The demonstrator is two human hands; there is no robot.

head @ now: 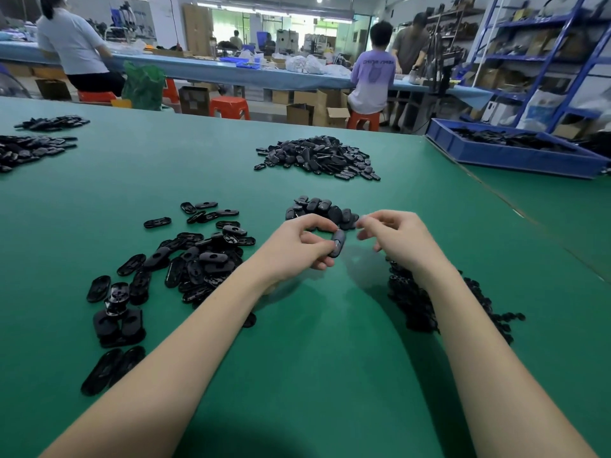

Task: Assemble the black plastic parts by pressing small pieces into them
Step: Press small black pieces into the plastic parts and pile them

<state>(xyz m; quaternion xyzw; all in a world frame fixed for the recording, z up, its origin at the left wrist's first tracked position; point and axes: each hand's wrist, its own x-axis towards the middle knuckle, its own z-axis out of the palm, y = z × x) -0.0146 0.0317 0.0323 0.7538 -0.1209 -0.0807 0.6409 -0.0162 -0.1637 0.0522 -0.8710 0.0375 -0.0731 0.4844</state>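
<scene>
My left hand point(297, 247) pinches a black oval plastic part point(338, 243) between thumb and fingers, holding it on edge just above the green table point(314, 342). My right hand point(390, 238) hovers close to the right of that part with its fingers curled; its fingertips are blurred and I cannot tell whether they hold a small piece. A loose heap of black oval shells point(198, 256) lies to the left of my left forearm. A heap of small black pieces point(416, 299) lies partly under my right forearm. A small stack of black parts point(319, 209) sits just beyond my hands.
A larger pile of black parts point(319, 158) lies farther back on the table. More piles point(29, 148) are at the far left. A blue tray point(515, 153) with black parts stands at the right edge. People sit at a bench behind the table.
</scene>
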